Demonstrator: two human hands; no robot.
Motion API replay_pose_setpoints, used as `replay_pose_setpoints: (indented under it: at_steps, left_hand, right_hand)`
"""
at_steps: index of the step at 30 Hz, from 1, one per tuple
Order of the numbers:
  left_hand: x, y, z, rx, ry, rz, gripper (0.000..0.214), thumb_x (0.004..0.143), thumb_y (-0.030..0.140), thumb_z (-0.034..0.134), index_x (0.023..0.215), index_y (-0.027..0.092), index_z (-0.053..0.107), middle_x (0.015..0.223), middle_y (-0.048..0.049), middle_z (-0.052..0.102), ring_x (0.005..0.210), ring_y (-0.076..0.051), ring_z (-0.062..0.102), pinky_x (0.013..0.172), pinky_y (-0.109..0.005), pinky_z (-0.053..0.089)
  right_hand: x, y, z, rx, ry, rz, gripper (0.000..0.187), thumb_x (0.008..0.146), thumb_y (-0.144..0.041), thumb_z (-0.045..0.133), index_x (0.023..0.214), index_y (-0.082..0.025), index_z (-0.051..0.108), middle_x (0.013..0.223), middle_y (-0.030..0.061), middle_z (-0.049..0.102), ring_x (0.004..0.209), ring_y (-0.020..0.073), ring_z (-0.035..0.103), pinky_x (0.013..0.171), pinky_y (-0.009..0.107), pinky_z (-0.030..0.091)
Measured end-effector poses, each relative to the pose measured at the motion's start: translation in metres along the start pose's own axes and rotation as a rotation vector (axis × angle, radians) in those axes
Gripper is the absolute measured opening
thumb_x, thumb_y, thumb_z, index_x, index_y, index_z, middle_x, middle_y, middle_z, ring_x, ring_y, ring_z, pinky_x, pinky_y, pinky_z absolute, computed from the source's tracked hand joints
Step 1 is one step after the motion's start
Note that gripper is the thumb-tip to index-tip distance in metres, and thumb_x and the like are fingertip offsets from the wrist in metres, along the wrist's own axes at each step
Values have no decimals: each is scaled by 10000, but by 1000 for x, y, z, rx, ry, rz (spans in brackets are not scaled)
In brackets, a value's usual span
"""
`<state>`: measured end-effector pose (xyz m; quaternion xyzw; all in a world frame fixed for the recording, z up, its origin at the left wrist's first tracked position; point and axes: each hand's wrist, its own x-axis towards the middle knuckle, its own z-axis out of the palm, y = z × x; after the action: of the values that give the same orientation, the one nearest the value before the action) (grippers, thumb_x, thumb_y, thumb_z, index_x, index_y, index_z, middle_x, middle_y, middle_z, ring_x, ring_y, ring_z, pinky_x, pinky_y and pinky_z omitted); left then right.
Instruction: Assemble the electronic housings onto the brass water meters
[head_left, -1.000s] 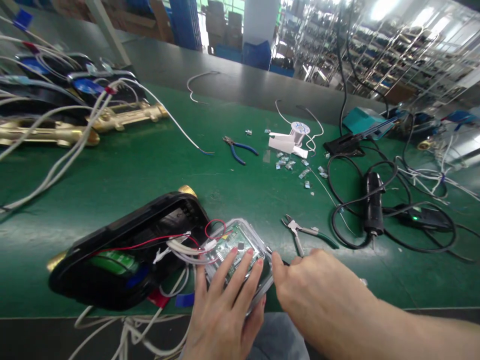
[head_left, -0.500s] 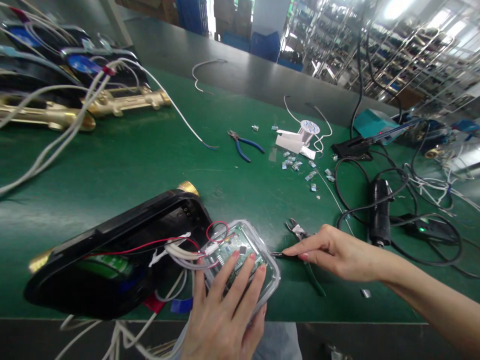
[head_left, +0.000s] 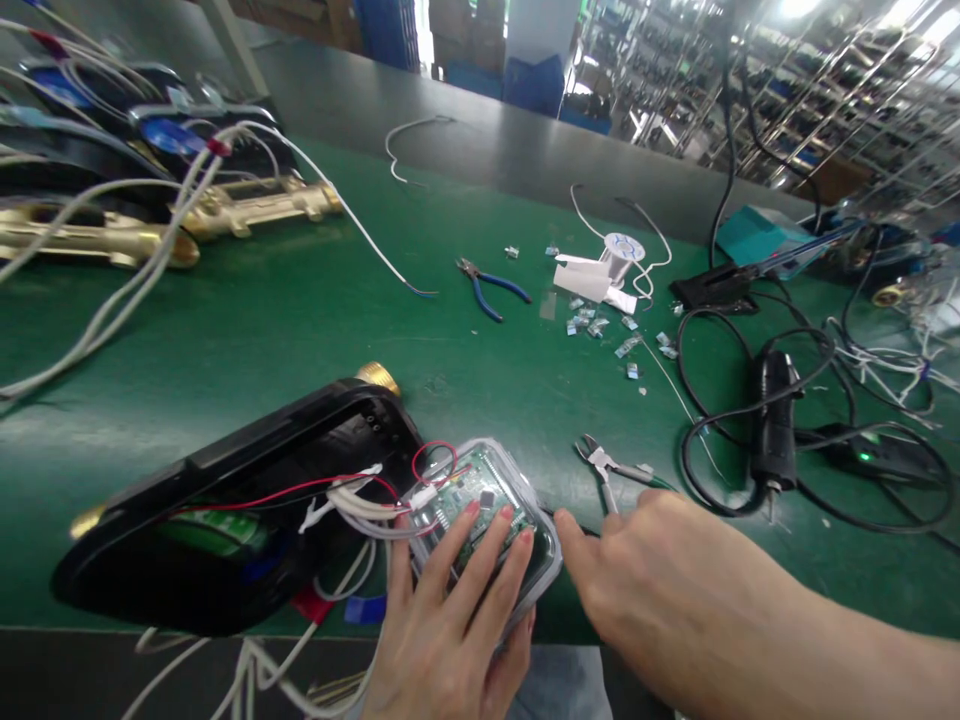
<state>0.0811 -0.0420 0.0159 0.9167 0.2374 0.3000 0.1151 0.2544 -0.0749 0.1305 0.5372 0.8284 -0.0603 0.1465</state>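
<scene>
A clear plastic case (head_left: 541,500) with a green circuit board (head_left: 491,492) inside lies at the bench's front edge. My left hand (head_left: 450,610) grips it, fingers spread over the board and thumb at the near side. Red and grey wires run from the board to an open black housing (head_left: 247,480) with brass ends, on the left. My right hand (head_left: 637,570) is closed at the case's right edge around a thin dark tool, mostly hidden by the fingers. Just beyond that hand lie green-handled cutters (head_left: 600,460).
Blue-handled cutters (head_left: 491,290) lie mid-bench. Behind them are a wire spool (head_left: 624,250) and several small clear-and-blue pieces (head_left: 589,322). A black corded tool (head_left: 774,420) and looped cables are on the right. More brass-and-black units (head_left: 247,205) stand at back left.
My right hand has turned over and moved nearer the case, now covering most of the tool. The green-handled cutters have shifted and turned. My left hand stays on the case.
</scene>
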Motion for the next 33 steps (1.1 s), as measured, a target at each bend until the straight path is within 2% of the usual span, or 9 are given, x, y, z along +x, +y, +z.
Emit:
replay_pose_setpoints:
  at_steps: [5, 9, 11, 13, 15, 18, 26, 30, 33]
  left_hand:
    - [-3, 1, 5, -14, 20, -36, 352, 834, 293, 589, 1168, 191, 631, 1236, -29, 634, 1189, -284, 510, 1148, -570, 90]
    - [-6, 1, 12, -66, 53, -72, 375, 831, 364, 610, 1169, 204, 633, 1240, -25, 631, 1179, -287, 519, 1146, -583, 70]
    - [-6, 2, 13, -90, 55, -87, 398, 816, 377, 633, 1177, 210, 628, 1251, -20, 624, 1180, -290, 519, 1146, -586, 70]
    - [-7, 3, 13, -105, 66, -110, 413, 808, 378, 646, 1186, 213, 621, 1259, -20, 619, 1190, -295, 512, 1144, -590, 80]
    - [-8, 5, 13, -108, 71, -121, 412, 812, 369, 646, 1193, 216, 616, 1262, -20, 617, 1195, -294, 510, 1142, -591, 85]
    - [-8, 6, 13, -106, 73, -118, 403, 822, 367, 636, 1195, 218, 615, 1261, -21, 617, 1197, -287, 509, 1144, -589, 77]
    - [-10, 2, 8, -126, 65, -89, 389, 806, 382, 645, 1167, 235, 634, 1250, -3, 625, 1200, -261, 506, 1163, -524, 81]
    - [-16, 1, 3, -154, 37, -66, 413, 781, 383, 673, 1165, 237, 631, 1232, -4, 636, 1201, -256, 503, 1162, -530, 92]
    - [-20, -2, 2, -142, 32, -21, 434, 793, 370, 660, 1195, 214, 605, 1185, -15, 660, 1194, -235, 506, 1168, -505, 83]
  right_hand:
    - [4, 44, -1, 274, -166, 19, 226, 806, -154, 538, 966, -191, 693, 585, 26, 659, 466, 124, 556, 449, 253, 250]
    - [-1, 71, 12, 694, -171, 41, 304, 902, -184, 432, 1055, -211, 693, 746, 29, 706, 582, 102, 585, 537, 213, 341]
    - [-4, 76, 22, 862, -195, 83, 313, 910, -221, 436, 1098, -210, 686, 740, 18, 689, 575, 97, 552, 531, 202, 348]
    - [-6, 79, 34, 995, -221, 135, 318, 909, -270, 458, 1128, -208, 679, 621, -14, 604, 517, 85, 458, 488, 195, 319]
    - [-9, 81, 46, 1124, -247, 180, 335, 906, -330, 477, 1147, -203, 671, 519, -48, 445, 475, 71, 335, 443, 191, 258]
    - [-11, 83, 58, 1289, -259, 229, 387, 902, -393, 492, 1188, -182, 644, 513, -66, 319, 472, 61, 255, 421, 193, 193]
    - [-17, 80, 68, 1496, -283, 243, 420, 890, -417, 516, 1195, -153, 635, 512, -67, 318, 467, 59, 273, 421, 189, 207]
    - [-26, 64, 63, 1345, -209, 226, 382, 910, -389, 478, 1160, -163, 661, 494, -64, 328, 458, 57, 267, 419, 180, 205]
    - [-35, 49, 60, 1204, -138, 211, 359, 935, -349, 427, 1135, -186, 676, 529, -48, 401, 468, 56, 295, 434, 176, 224]
